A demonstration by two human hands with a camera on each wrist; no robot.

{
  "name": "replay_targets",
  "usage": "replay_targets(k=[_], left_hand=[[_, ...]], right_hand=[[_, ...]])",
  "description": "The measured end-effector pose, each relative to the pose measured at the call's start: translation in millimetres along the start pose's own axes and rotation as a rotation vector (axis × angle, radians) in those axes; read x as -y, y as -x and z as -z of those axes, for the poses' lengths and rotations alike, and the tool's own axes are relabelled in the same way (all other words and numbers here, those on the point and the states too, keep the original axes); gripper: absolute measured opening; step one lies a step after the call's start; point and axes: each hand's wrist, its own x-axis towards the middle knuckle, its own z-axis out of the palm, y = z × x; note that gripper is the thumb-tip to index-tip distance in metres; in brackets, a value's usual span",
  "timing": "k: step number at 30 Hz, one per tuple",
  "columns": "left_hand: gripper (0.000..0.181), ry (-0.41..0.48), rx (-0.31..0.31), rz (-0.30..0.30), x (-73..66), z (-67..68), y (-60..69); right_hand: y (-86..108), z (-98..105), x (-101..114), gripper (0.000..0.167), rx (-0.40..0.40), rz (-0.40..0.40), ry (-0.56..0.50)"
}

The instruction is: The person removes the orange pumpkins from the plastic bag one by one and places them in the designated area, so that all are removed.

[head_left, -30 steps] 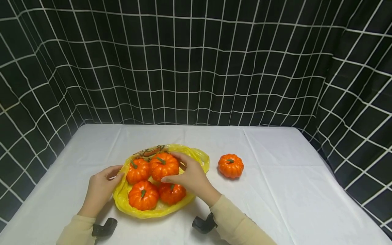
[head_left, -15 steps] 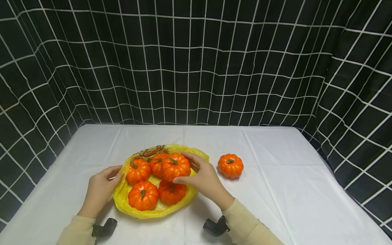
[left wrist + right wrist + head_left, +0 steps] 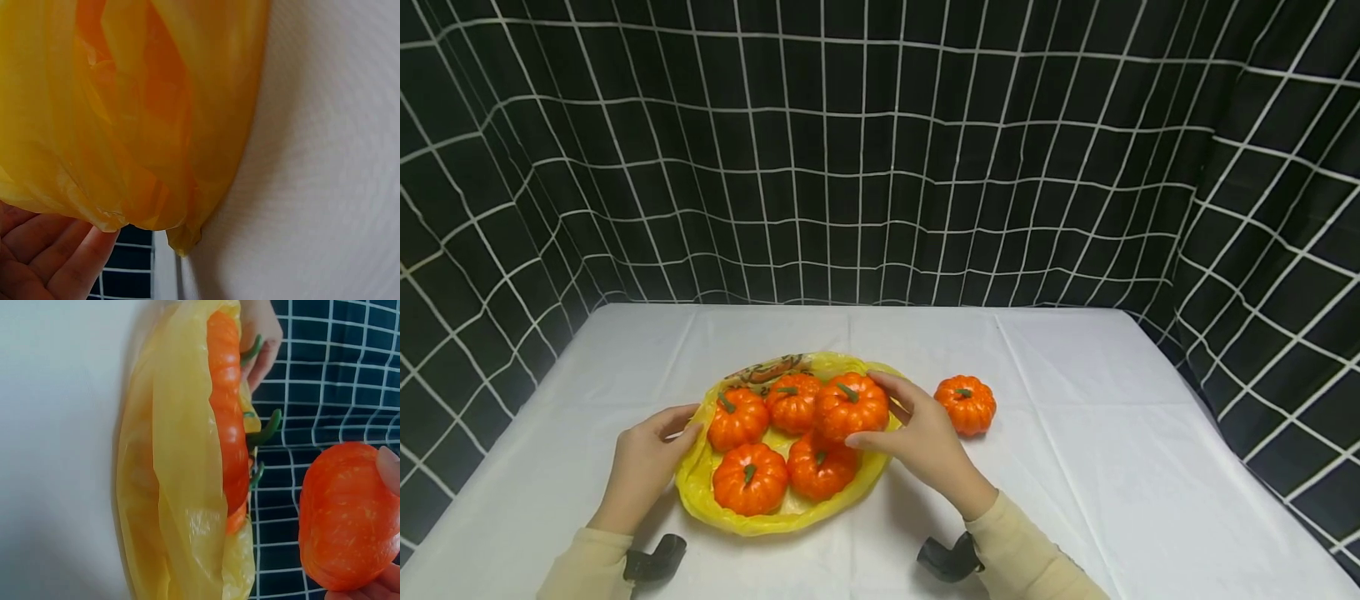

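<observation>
A yellow plastic bag (image 3: 752, 523) lies spread on the table with several orange pumpkins (image 3: 751, 478) inside it. My left hand (image 3: 643, 462) pinches the bag's left edge between thumb and fingers; in the left wrist view its fingers (image 3: 75, 256) show at the yellow film (image 3: 56, 137). My right hand (image 3: 928, 437) grips another pumpkin (image 3: 850, 406) by its right side, above the right part of the bag. In the right wrist view this pumpkin (image 3: 347, 515) hangs apart from the bag (image 3: 187, 450), held by thumb and fingers.
A single orange pumpkin (image 3: 966, 406) sits on the white tablecloth (image 3: 1090, 433), right of the bag and just beyond my right hand. A black curtain with a white grid (image 3: 880, 150) stands behind the table and at both sides.
My right hand has moved to the right with its pumpkin, uncovering another pumpkin at the back of the bag. My left hand has stayed at the bag's edge.
</observation>
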Motion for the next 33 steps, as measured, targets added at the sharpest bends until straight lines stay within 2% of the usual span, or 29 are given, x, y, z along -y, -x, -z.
replay_targets(k=[9,17,21,33], left_hand=[[0.033,-0.002,-0.005,-0.002,-0.3,0.3,0.2],[0.032,0.001,-0.021,-0.025,-0.8,-0.1,0.6],[0.032,-0.004,-0.022,-0.029,-0.5,0.0,0.7],[0.033,-0.004,0.002,0.003,-2.8,1.4,0.6]], right_hand=[[4.0,11,-2,0.076,-0.025,-0.003,0.001],[10.9,22,-3,0.081,-0.053,-0.053,0.006],[13.2,28,-4,0.08,-0.053,-0.042,0.01],[21.3,48,-5,0.08,-0.064,-0.039,-0.038]])
